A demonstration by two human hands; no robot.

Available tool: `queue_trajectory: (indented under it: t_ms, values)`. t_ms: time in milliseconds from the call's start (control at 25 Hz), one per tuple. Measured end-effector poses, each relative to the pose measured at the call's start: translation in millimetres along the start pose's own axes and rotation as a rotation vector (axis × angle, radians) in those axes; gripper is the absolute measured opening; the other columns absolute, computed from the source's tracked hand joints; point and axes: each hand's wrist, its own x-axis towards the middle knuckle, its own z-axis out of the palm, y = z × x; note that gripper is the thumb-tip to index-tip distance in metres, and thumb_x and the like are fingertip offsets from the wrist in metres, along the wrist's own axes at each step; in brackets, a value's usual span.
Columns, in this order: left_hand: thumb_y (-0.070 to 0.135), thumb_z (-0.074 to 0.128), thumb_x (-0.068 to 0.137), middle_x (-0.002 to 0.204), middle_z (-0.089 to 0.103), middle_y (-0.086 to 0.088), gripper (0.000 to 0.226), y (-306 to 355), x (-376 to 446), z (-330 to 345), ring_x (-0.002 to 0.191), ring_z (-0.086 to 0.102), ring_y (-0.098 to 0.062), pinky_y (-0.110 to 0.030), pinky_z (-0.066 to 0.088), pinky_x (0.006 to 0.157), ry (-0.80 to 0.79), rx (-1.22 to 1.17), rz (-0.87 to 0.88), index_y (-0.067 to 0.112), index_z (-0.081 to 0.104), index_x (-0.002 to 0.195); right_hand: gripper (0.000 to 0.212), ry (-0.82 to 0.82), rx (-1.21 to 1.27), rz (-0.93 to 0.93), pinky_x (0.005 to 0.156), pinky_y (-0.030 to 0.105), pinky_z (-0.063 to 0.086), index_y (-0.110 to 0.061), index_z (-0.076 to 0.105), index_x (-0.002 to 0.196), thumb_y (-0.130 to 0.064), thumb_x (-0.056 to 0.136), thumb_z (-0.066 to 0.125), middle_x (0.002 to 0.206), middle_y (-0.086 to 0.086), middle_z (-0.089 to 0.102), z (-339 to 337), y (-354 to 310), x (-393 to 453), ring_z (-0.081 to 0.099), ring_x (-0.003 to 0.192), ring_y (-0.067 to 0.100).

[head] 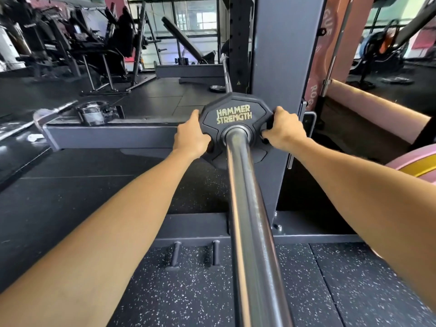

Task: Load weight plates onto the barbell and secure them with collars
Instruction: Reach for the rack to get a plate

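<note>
Currently I see both arms stretched forward along the barbell sleeve (247, 208), which runs from the bottom of the view up to a black weight plate (233, 114) threaded on it. The plate faces me upright, gold "HAMMER STRENGTH" lettering on its upper half, the bar passing through its centre hole. My left hand (191, 135) grips the plate's left edge, thumb along the rim, fingers curled closed into a grip opening. My right hand (284, 129) grips the right edge the same way, fingertips (265, 134) hooked into the opening beside the hub. Behind the plate stands a grey rack upright (280, 67). A pink plate (415, 161) with a yellow band shows at the right edge. Speckled black rubber floor (179, 291) lies below. I cannot tell how far down the sleeve the plate sits. No collar noted on the visible sleeve.
</note>
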Motion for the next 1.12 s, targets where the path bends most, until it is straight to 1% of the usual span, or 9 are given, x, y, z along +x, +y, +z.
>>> queue_trajectory:
  t_ms: [80, 200, 360, 440, 520, 600, 840, 960, 1120]
  values:
    - [0.004, 0.049, 0.087, 0.124, 0.059, -0.015, 0.073, 2, -4, -1, 0.103, 0.06, -0.042, -0.047, 0.058, 0.081, 0.019, 0.014, -0.002, 0.029, 0.028, 0.153, 0.028, 0.002, 0.022, 0.033, 0.074, 0.043, 0.059, -0.011, 0.055, 0.103, -0.012, 0.076, 0.055, 0.1, 0.014, 0.062, -3, -5, -3, 0.066, 0.079, 0.039]
    - [0.004, 0.045, 0.089, 0.128, 0.057, -0.018, 0.068, 10, -18, -11, 0.117, 0.05, -0.044, -0.045, 0.049, 0.087, 0.051, 0.092, 0.016, 0.028, 0.033, 0.151, 0.028, -0.024, 0.071, 0.072, 0.061, 0.042, 0.062, -0.013, 0.061, 0.104, -0.007, 0.078, 0.052, 0.094, 0.011, 0.063, -10, -6, -23, 0.069, 0.063, 0.037]
    - [0.003, 0.047, 0.09, 0.131, 0.056, -0.018, 0.068, 9, -55, -20, 0.118, 0.051, -0.044, -0.044, 0.047, 0.086, 0.042, 0.101, 0.011, 0.026, 0.032, 0.152, 0.033, -0.033, 0.063, 0.056, 0.057, 0.042, 0.062, -0.017, 0.064, 0.108, -0.005, 0.08, 0.05, 0.095, 0.011, 0.064, -23, -8, -56, 0.069, 0.062, 0.036]
    - [0.003, 0.047, 0.091, 0.132, 0.055, -0.017, 0.069, 8, -77, -25, 0.12, 0.051, -0.043, -0.044, 0.046, 0.088, 0.038, 0.081, 0.005, 0.026, 0.03, 0.154, 0.031, -0.026, 0.029, 0.037, 0.057, 0.036, 0.06, -0.016, 0.064, 0.105, -0.005, 0.081, 0.048, 0.094, 0.012, 0.064, -31, -10, -77, 0.068, 0.062, 0.035]
    - [0.003, 0.047, 0.091, 0.131, 0.057, -0.016, 0.069, 7, -100, -31, 0.12, 0.051, -0.042, -0.045, 0.046, 0.09, 0.037, 0.077, 0.022, 0.026, 0.031, 0.154, 0.029, -0.024, 0.002, 0.029, 0.056, 0.032, 0.056, -0.017, 0.064, 0.104, -0.006, 0.081, 0.049, 0.092, 0.011, 0.062, -38, -9, -103, 0.065, 0.063, 0.033]
    - [0.004, 0.047, 0.091, 0.131, 0.057, -0.016, 0.067, 7, -122, -39, 0.119, 0.051, -0.043, -0.045, 0.046, 0.091, 0.032, 0.084, 0.036, 0.025, 0.032, 0.153, 0.03, -0.031, 0.03, 0.027, 0.055, 0.037, 0.06, -0.017, 0.063, 0.103, -0.006, 0.08, 0.049, 0.093, 0.011, 0.064, -44, -7, -126, 0.068, 0.062, 0.035]
    - [0.004, 0.047, 0.086, 0.115, 0.062, -0.019, 0.06, 7, -197, -64, 0.1, 0.06, -0.046, -0.052, 0.055, 0.085, 0.029, 0.103, 0.077, 0.024, 0.042, 0.143, 0.032, -0.052, 0.065, 0.015, 0.051, 0.034, 0.059, -0.023, 0.064, 0.104, -0.007, 0.08, 0.051, 0.095, 0.01, 0.065, -65, 0, -206, 0.07, 0.062, 0.034]
    - [0.005, 0.048, 0.088, 0.118, 0.062, -0.019, 0.059, 7, -231, -74, 0.097, 0.062, -0.045, -0.051, 0.057, 0.084, 0.03, 0.115, 0.088, 0.023, 0.041, 0.143, 0.029, -0.058, 0.068, 0.005, 0.053, 0.036, 0.061, -0.023, 0.063, 0.101, -0.008, 0.079, 0.051, 0.095, 0.011, 0.067, -74, 2, -241, 0.069, 0.058, 0.034]
    - [0.003, 0.047, 0.088, 0.124, 0.06, -0.019, 0.067, 7, -276, -87, 0.099, 0.062, -0.045, -0.051, 0.058, 0.082, 0.031, 0.121, 0.097, 0.024, 0.033, 0.151, 0.027, -0.065, 0.075, 0.005, 0.052, 0.034, 0.06, -0.021, 0.062, 0.101, -0.008, 0.08, 0.051, 0.092, 0.012, 0.068, -87, 5, -286, 0.07, 0.055, 0.033]
